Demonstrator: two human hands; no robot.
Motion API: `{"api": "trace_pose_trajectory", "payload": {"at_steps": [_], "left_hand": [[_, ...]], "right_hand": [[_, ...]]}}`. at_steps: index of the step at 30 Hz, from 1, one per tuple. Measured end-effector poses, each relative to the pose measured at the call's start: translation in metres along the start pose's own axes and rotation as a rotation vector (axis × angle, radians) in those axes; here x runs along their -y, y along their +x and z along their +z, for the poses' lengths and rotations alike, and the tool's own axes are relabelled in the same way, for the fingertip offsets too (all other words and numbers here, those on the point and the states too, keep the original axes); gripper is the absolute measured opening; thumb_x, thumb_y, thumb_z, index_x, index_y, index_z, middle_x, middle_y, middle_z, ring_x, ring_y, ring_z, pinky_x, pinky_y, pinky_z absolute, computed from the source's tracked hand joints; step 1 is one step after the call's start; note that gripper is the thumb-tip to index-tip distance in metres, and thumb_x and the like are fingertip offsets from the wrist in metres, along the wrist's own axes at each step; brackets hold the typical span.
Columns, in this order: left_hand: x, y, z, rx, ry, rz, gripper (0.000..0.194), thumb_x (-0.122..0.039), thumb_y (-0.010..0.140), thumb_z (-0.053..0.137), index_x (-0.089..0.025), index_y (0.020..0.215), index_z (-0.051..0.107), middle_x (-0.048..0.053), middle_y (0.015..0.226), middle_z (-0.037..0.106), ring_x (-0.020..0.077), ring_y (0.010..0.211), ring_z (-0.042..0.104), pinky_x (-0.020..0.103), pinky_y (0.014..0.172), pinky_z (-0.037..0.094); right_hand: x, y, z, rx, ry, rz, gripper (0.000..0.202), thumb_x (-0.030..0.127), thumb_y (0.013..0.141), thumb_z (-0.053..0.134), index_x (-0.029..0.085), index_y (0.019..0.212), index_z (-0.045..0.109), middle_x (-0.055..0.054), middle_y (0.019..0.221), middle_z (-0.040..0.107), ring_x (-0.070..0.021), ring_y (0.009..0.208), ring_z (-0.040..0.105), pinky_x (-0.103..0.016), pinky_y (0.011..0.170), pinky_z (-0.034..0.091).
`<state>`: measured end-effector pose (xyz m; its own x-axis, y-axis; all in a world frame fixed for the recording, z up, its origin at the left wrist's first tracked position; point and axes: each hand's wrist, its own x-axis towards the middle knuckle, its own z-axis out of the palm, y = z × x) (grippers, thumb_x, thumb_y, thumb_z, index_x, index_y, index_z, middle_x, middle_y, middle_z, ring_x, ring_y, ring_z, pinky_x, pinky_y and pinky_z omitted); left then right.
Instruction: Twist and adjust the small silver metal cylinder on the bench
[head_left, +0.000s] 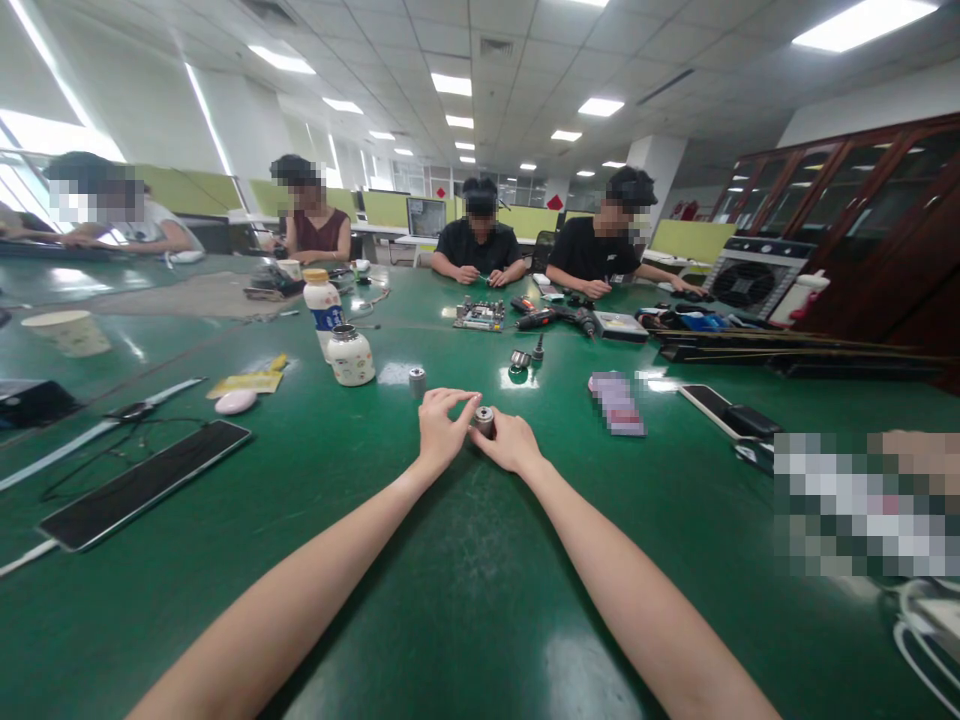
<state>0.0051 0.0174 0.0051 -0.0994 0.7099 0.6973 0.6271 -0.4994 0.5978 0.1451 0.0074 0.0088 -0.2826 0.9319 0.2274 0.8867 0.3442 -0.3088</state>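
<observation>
My right hand (514, 442) is closed around a small grey metal cylinder (484, 420), which is upright with its round top showing a dark centre. Close against its left side is my left hand (441, 428), thumb and fingertips drawn together in a pinch at the cylinder's upper edge. Whatever lies between those fingertips is too small to make out. A second metal cylinder (417, 382) stands on the green table (480, 580), just beyond my left hand. Farther off are a shiny round metal part (519, 361) and a dark upright metal piece (538, 348).
A white jar (351, 357) and a bottle (322, 305) stand ahead left. A tablet (146, 485) lies left, a phone (712, 408) right. Power drills (551, 317) and a circuit board (480, 316) lie farther back. Several people sit across the table.
</observation>
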Motion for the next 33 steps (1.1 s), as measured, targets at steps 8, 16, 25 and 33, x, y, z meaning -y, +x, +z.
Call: {"api": "trace_pose_trajectory", "payload": {"at_steps": [8, 16, 25, 33], "left_hand": [[0.013, -0.007, -0.002, 0.296, 0.405, -0.258, 0.016, -0.037, 0.081, 0.065, -0.03, 0.088, 0.078, 0.007, 0.111, 0.068, 0.0326, 0.11, 0.046, 0.048, 0.089, 0.04], [0.023, -0.011, 0.006, 0.191, 0.316, -0.156, 0.012, -0.035, 0.078, 0.067, -0.029, 0.081, 0.078, 0.01, 0.101, 0.07, 0.0335, 0.103, 0.047, 0.051, 0.085, 0.041], [0.024, -0.014, 0.004, 0.243, 0.329, -0.152, 0.012, -0.033, 0.079, 0.066, -0.028, 0.082, 0.077, 0.01, 0.101, 0.07, 0.0339, 0.103, 0.049, 0.052, 0.086, 0.041], [-0.042, 0.026, -0.034, -0.199, 0.055, -0.02, 0.043, -0.047, 0.097, 0.038, -0.019, 0.122, 0.058, 0.008, 0.123, 0.062, 0.0232, 0.119, 0.053, 0.045, 0.102, 0.041]], "right_hand": [[-0.001, -0.001, 0.002, -0.031, 0.0, -0.014, 0.037, 0.054, 0.092, 0.044, 0.02, 0.102, 0.057, -0.007, 0.096, 0.071, -0.0225, 0.086, 0.067, -0.028, 0.072, 0.042], [0.0, -0.002, -0.001, -0.021, -0.007, -0.022, 0.037, 0.051, 0.09, 0.048, 0.02, 0.106, 0.056, -0.007, 0.099, 0.071, -0.0231, 0.089, 0.067, -0.029, 0.075, 0.043], [0.0, -0.002, 0.0, -0.009, 0.024, -0.007, 0.035, 0.049, 0.088, 0.052, 0.019, 0.106, 0.056, -0.008, 0.101, 0.07, -0.0223, 0.091, 0.065, -0.029, 0.076, 0.043], [0.005, -0.012, -0.05, -0.343, 0.362, 0.071, 0.039, 0.045, 0.099, 0.033, 0.014, 0.108, 0.053, -0.006, 0.086, 0.065, -0.013, 0.07, 0.058, -0.026, 0.072, 0.044]]}}
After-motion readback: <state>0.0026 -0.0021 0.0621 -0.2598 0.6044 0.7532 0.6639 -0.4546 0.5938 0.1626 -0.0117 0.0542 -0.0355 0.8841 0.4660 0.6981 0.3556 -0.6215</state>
